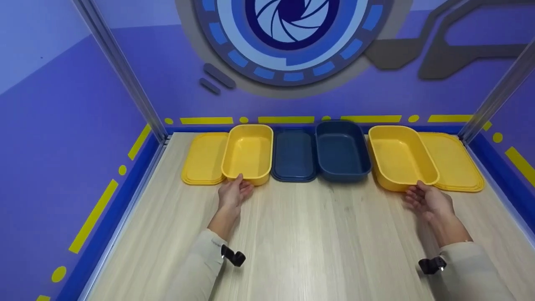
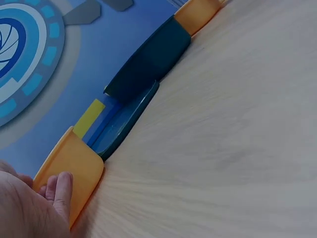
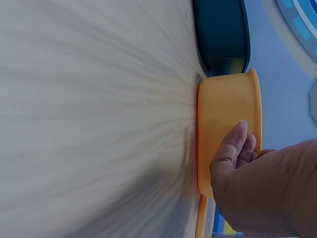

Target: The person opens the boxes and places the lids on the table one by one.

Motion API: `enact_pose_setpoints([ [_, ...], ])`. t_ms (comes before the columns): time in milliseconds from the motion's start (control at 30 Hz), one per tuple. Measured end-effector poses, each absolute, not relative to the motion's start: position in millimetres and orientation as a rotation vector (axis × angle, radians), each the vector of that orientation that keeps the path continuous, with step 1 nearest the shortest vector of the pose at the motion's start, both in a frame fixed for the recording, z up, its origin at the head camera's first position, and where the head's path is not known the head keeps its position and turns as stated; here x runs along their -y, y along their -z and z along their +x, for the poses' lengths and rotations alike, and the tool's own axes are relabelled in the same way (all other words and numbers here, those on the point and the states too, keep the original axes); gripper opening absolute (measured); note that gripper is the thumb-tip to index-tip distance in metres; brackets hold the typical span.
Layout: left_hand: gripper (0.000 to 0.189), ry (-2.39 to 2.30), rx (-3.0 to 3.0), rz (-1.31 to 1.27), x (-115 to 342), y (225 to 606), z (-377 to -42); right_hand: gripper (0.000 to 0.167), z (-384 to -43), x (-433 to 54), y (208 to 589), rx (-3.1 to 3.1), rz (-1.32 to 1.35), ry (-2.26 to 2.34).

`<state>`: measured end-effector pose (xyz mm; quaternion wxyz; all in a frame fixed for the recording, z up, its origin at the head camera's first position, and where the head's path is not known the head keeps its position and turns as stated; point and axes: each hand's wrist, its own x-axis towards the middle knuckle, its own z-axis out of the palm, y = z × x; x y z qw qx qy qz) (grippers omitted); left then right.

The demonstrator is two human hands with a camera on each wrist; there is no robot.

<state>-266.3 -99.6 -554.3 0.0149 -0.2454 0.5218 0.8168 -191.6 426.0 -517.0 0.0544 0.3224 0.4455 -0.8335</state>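
Two yellow food containers stand without lids on the table. My left hand (image 1: pixel 234 194) pinches the front rim of the left yellow container (image 1: pixel 250 151), thumb over the edge and fingers against its outer wall. The right yellow container (image 1: pixel 401 156) is held the same way by my right hand (image 1: pixel 434 203), at its front right corner. In the right wrist view, fingers (image 3: pixel 233 144) lie against that container's wall. Between the two sit a dark blue lid (image 1: pixel 294 155) and a dark blue container (image 1: pixel 342 152). Yellow lids lie at the outer ends, one left (image 1: pixel 205 159), one right (image 1: pixel 453 163).
The row stands along the back of a wood-grain table (image 1: pixel 292 242), close to a blue printed wall (image 1: pixel 159 71). Metal posts rise at the back left (image 1: pixel 121 62) and back right (image 1: pixel 501 88) corners. Blue side panels with yellow dashes border both sides.
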Motion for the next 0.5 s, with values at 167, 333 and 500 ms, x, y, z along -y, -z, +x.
enact_pose_setpoints([
  [167, 0.018, -2.570, -1.609, -0.780, 98, 552, -272, 0.030, -197, -428, 517, -1.288, 0.968, 2.574],
  [333, 0.030, -2.595, -1.578, -0.805, 99, 552, -278, 0.026, -205, -427, 517, -1.219, 0.946, 2.631],
  [500, 0.028, -2.646, -1.448, -0.793, 98, 551, -286, 0.011, -213, -427, 516, -1.135, 0.941, 2.681],
])
